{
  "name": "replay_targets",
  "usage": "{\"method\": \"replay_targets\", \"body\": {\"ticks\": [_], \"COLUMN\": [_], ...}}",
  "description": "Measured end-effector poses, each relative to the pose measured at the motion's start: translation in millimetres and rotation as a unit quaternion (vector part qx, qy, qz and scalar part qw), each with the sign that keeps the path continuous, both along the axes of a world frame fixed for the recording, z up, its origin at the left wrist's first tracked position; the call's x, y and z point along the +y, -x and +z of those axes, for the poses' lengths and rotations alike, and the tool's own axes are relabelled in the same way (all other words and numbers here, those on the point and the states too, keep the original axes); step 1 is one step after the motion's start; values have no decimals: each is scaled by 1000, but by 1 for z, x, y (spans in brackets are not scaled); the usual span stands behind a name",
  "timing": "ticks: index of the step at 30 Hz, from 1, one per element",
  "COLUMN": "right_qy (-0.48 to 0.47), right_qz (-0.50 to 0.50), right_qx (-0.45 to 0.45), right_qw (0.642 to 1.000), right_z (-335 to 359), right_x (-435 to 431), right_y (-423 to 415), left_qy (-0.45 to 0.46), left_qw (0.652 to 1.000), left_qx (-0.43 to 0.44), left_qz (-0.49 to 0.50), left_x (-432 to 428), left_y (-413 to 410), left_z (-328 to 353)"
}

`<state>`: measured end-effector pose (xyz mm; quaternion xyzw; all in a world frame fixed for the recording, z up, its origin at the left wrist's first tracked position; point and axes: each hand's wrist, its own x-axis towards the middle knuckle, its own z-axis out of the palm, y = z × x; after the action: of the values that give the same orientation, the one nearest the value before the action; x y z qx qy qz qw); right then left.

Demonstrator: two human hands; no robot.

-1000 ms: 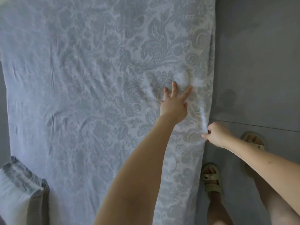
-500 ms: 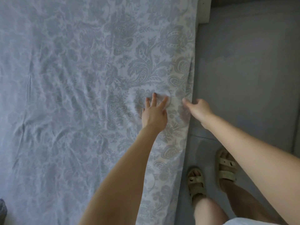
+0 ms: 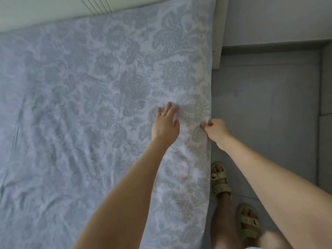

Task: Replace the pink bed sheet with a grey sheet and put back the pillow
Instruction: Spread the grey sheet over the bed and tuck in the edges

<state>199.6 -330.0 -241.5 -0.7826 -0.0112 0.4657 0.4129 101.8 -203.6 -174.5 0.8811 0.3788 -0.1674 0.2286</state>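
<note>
- The grey floral-patterned fabric sheet lies spread across the bed, up to the cream headboard. Its left half is full of shallow creases. A weak pull from the right side would likely leave them in, and the pillow, which is out of view, would land on rumpled cloth.
- The left hand lies palm down on the sheet near the right edge, fingers straight and a little spread, gripping nothing. Pressing hard here would pin the cloth. A tug would then stretch only the strip between the two hands and pucker it instead of smoothing the bed.
- The right hand pinches the sheet's hem between thumb and curled fingers at the mattress's right side. A sharp jerk could drag the whole sheet rightward and bare the far side or the corner by the headboard.
- Below that pinch the edge drops out of sight, so I cannot tell how much overhang is left to tuck; too little would let it spring back out.
- The grey tiled floor runs alongside the bed, with the beige sandals close to it. Slack cloth falling there could get stepped on.
</note>
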Motion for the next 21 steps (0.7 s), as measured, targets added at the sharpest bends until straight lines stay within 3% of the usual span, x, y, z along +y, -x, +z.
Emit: {"method": "replay_targets", "body": {"ticks": [4, 8, 11, 17, 19, 21], "right_qy": [73, 145, 148, 21, -4, 9], "right_qz": [130, 126, 171, -48, -85, -48], "right_qx": [-172, -148, -130, 18, 38, 1], "right_qw": [974, 970, 965, 998, 996, 999], "right_z": [-4, -10, 1, 26, 28, 31], "right_x": [-18, -11, -1, 37, 54, 67], "right_y": [-13, -17, -29, -77, -94, -108], "left_qy": [-15, 1, 21, 20, 22, 24], "left_qw": [998, 993, 992, 992, 992, 991], "left_qx": [55, 98, 104, 112, 114, 124], "left_qz": [-38, -65, -67, -52, -45, -42], "left_x": [20, 31, 32, 27, 29, 27], "left_y": [-23, -35, -40, -44, -47, -50], "left_z": [2, 4, 5, 0, -3, -4]}}
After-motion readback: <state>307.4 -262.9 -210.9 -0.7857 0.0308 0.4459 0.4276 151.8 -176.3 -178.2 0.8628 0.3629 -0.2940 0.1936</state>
